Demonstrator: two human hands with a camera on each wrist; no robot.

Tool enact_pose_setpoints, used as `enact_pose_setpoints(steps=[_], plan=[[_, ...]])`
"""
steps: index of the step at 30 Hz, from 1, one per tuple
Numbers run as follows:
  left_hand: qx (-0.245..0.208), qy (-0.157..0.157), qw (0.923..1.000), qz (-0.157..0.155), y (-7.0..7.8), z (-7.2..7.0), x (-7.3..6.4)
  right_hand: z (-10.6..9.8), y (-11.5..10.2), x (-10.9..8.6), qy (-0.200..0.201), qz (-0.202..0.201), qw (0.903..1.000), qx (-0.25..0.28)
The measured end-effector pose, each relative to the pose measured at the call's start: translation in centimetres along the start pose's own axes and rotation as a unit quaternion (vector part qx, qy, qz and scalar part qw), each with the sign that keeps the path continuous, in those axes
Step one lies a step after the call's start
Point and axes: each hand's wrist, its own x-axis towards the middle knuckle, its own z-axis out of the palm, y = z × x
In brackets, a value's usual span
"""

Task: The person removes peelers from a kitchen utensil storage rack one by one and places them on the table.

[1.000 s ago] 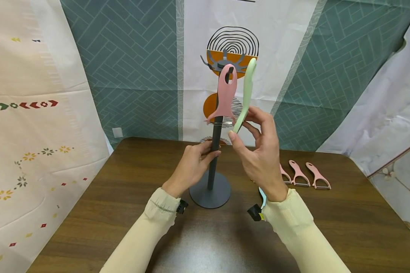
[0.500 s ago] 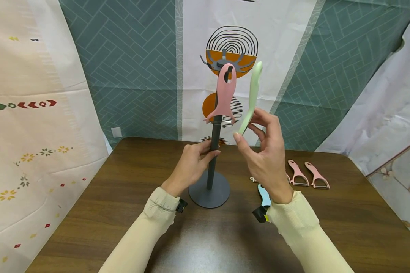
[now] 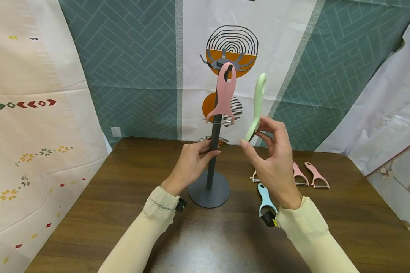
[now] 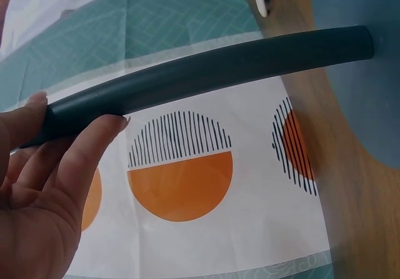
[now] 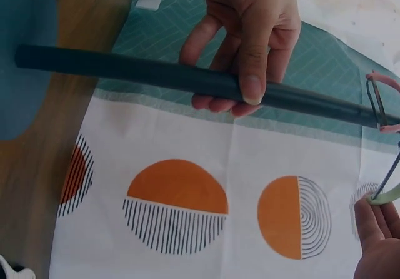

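Note:
A dark grey stand has a straight pole (image 3: 211, 167), a round base (image 3: 205, 199) and a ring of hooks (image 3: 225, 62) on top. My left hand (image 3: 189, 165) grips the pole about midway; in the left wrist view the thumb and fingers wrap the pole (image 4: 187, 72). From a front hook hangs a pink peeler (image 3: 224, 94), handle up and blade down. To its right, my right hand (image 3: 276, 161) pinches a light green peeler (image 3: 259, 98) by its blade end, handle pointing up. The green peeler is apart from the hooks and seen edge-on.
On the wooden table (image 3: 116, 212), a light blue peeler (image 3: 264, 194) lies below my right hand. Pink peelers (image 3: 314, 172) lie farther right, and a cream-coloured one (image 3: 254, 176) is partly hidden by the hand. A patterned cloth (image 3: 136, 76) hangs behind the table.
My right hand has moved right and slightly down with the green peeler, away from the stand's hooks. More of the blue peeler shows now. The left hand stays on the pole.

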Motion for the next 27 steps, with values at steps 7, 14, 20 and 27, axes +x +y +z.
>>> enact_pose_setpoints(steps=[7, 14, 20, 27], plan=[[-0.01, 0.002, 0.9999, -0.013, -0.1, 0.0, -0.1, -1.0, 0.5, -0.5, 0.001, 0.011, 0.9998, -0.015], [-0.016, 0.005, 0.9996, -0.022, -0.2, 0.1, -0.1, -1.8, 0.9, -1.3, -0.003, 0.028, 0.9991, -0.03], [-0.02, 0.018, 0.9995, -0.017, -0.3, 0.3, -0.1, -2.5, 1.6, -2.1, -0.003, 0.039, 0.9979, -0.052], [-0.019, 0.025, 0.9993, -0.02, -0.2, 0.3, -0.1, -3.1, 2.1, -2.8, -0.004, 0.052, 0.9966, -0.064]])
